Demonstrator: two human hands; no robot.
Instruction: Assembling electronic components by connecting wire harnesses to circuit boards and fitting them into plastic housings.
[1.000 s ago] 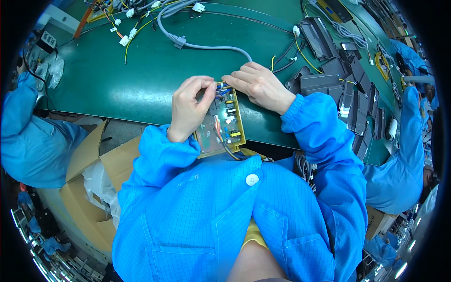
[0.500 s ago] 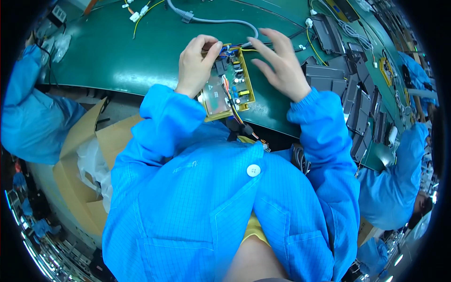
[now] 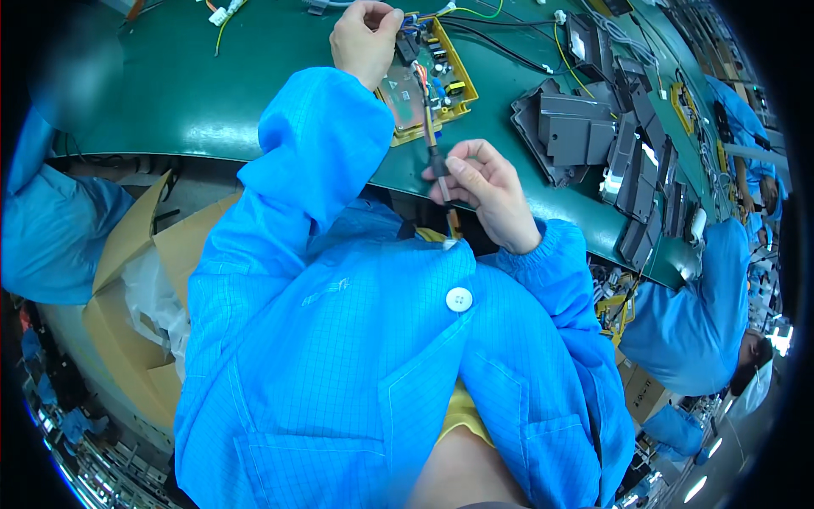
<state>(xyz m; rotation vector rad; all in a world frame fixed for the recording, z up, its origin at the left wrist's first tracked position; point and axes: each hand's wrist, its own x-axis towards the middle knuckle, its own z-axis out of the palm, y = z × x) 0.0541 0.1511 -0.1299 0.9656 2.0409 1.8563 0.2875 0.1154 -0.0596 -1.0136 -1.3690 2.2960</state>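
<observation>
A circuit board (image 3: pixel 407 95) in a yellow plastic frame (image 3: pixel 462 81) lies near the table's front edge, its components on the right half. My left hand (image 3: pixel 365 44) is closed in a pinch at the board's far left corner, by some wires; what its fingertips hold is hidden. A wire harness (image 3: pixel 430 127) with a black sleeve runs from the board toward me and hangs over the edge. My right hand (image 3: pixel 490 191) grips this harness at the black sleeve, thumb and fingers closed round it.
Dark grey plastic housings (image 3: pixel 581 131) are piled on the green table (image 3: pixel 212 102) to the right, with black cables (image 3: pixel 500 44) beyond the board. Left of me stands an open cardboard box (image 3: pixel 127 280) with plastic bags. Co-workers in blue sit at both sides.
My right hand, open beside the board before, has come down toward me and closed on the harness. My left hand stays at the board's corner. The view has shifted, putting the board higher.
</observation>
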